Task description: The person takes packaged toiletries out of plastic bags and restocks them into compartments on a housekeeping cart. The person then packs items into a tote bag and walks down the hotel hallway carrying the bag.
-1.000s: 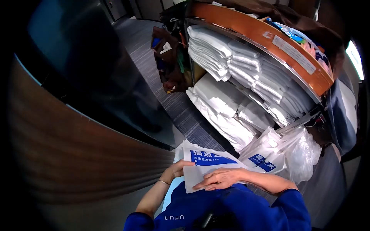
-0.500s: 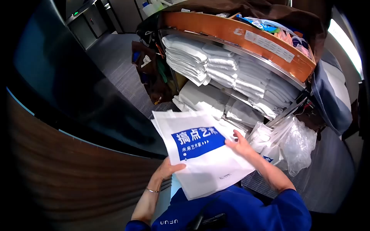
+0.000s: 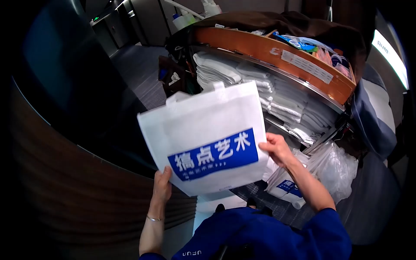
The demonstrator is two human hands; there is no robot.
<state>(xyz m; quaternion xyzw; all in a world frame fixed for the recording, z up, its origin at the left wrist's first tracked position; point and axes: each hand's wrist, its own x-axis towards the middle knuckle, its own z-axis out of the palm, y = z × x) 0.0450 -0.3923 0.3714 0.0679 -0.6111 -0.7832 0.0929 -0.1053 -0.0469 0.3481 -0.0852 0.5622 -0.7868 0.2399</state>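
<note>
A white tote bag [image 3: 203, 117] with a blue printed panel and short handles is held up in front of my body, tilted up to the right. My left hand [image 3: 162, 185] is closed on its lower left edge, thumb on the front. On the right edge, beside the blue panel, my right hand [image 3: 277, 148] grips it. The fingers behind the bag are hidden. Past my right forearm lies another white bag [image 3: 284, 185] with a similar blue print, close to a clear plastic bag [image 3: 339, 171].
A cart ahead carries an orange-brown drawer [image 3: 260, 47] of small packets above stacked folded white towels [image 3: 216, 69]. A brown bag [image 3: 171, 78] hangs at its left side, and a grey-blue bag [image 3: 372, 112] at its right. A dark glossy panel [image 3: 82, 86] stands to my left.
The tote bag has been raised and turned more upright, so its handles now show. My left hand has moved left and my right hand slightly up. More of the other printed bag is visible.
</note>
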